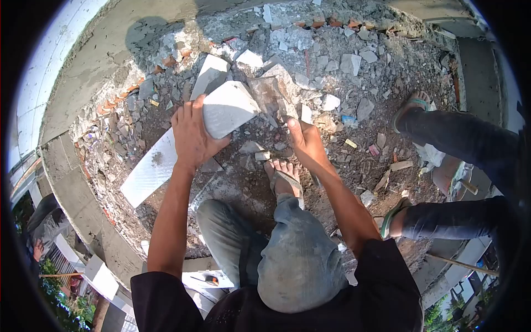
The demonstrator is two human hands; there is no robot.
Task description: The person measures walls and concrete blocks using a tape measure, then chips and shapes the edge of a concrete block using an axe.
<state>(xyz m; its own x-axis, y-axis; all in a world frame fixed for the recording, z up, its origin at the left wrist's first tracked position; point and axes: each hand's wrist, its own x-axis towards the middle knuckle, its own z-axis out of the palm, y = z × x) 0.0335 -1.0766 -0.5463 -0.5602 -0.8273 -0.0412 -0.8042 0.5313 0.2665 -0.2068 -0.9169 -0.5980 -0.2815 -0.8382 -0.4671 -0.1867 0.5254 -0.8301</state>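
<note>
My left hand [193, 133] grips the left edge of a broken white tile piece [231, 108], its thumb along the lower edge. Under that hand, a long white tile strip [149, 170] lies slanting down to the left. Another pale tile piece [211, 74] rests just beyond. My right hand [307, 143] is closed, thumb pointing forward, around something mostly hidden by the fingers; a dark tip shows by the thumb. Between my hands, a small pale chunk [262, 156] sits just ahead of my sandalled foot [285, 177].
Rubble and broken tile [354, 63] cover the ground ahead. A low concrete edge [66, 160] curves along the left. At the right stand another person's legs [464, 135] in dark trousers and sandals. A tape measure [212, 280] lies on a white surface behind my knee.
</note>
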